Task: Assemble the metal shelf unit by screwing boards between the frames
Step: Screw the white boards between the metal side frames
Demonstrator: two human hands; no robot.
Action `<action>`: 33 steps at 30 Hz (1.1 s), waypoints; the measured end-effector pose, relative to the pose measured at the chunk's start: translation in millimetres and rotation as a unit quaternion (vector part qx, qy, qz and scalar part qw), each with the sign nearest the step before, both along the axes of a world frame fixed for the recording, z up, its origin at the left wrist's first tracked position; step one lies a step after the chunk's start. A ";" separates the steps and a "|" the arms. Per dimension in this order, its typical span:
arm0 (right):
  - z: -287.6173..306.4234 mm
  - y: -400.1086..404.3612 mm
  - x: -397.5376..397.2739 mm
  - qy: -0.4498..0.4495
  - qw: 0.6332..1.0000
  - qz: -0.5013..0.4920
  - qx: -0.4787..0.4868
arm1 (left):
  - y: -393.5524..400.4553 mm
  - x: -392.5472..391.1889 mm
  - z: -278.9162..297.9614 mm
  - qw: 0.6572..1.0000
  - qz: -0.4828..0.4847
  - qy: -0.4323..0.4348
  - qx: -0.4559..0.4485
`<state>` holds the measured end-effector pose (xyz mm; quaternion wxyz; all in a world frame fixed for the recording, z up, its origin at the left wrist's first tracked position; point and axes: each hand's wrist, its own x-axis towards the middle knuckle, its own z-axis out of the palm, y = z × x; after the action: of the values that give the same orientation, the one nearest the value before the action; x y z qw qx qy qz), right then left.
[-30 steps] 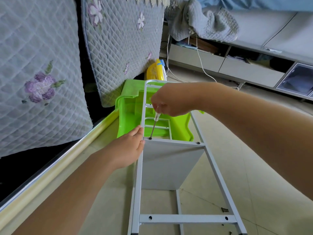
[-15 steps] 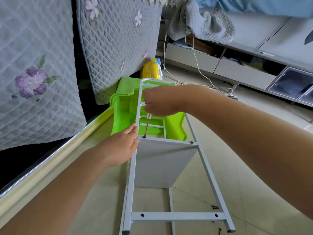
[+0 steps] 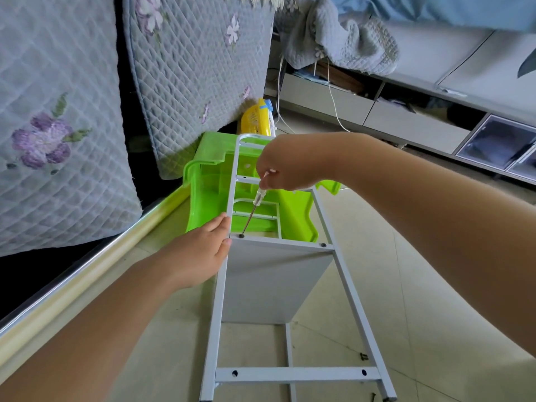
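Right hand (image 3: pixel 285 166): fingers curled around the screwdriver (image 3: pixel 255 203), tip on a screw (image 3: pixel 241 236) below it.
Left hand (image 3: pixel 200 252): fingers straight, pressing the frame (image 3: pixel 222 285) rail.
Board (image 3: pixel 269 282): just right of left hand, under the frame.

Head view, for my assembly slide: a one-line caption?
Right hand drives a screwdriver into the frame above the board; left hand steadies it.

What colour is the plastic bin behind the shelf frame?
Bright green bin, seen in the head view, the only view.
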<state>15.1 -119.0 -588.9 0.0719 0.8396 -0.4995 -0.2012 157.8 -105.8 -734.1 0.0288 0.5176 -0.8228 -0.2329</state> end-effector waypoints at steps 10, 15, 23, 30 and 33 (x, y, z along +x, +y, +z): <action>-12.3 4.0 8.4 -0.063 0.997 -0.043 0.002 | 0.3 -2.5 0.8 1.000 0.006 0.004 -0.006; -11.8 2.8 7.1 -0.042 0.999 -0.016 0.022 | 2.6 -1.7 2.6 1.000 0.010 0.006 -0.001; -12.9 3.7 15.8 0.013 1.000 0.012 -0.022 | 1.6 -1.4 -6.5 1.000 0.008 0.027 0.000; -10.8 -5.0 27.7 -0.021 0.993 -0.103 0.047 | 1.9 -0.7 -10.6 0.999 0.012 0.052 -0.002; -10.1 -3.1 15.5 -0.034 0.993 -0.103 0.048 | 2.1 -0.2 -12.4 0.998 0.016 0.064 0.000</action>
<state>30.6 -122.1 -599.0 -0.0070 0.7923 -0.5753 -0.2029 157.7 -103.7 -746.5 0.0855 0.5142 -0.8112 -0.2651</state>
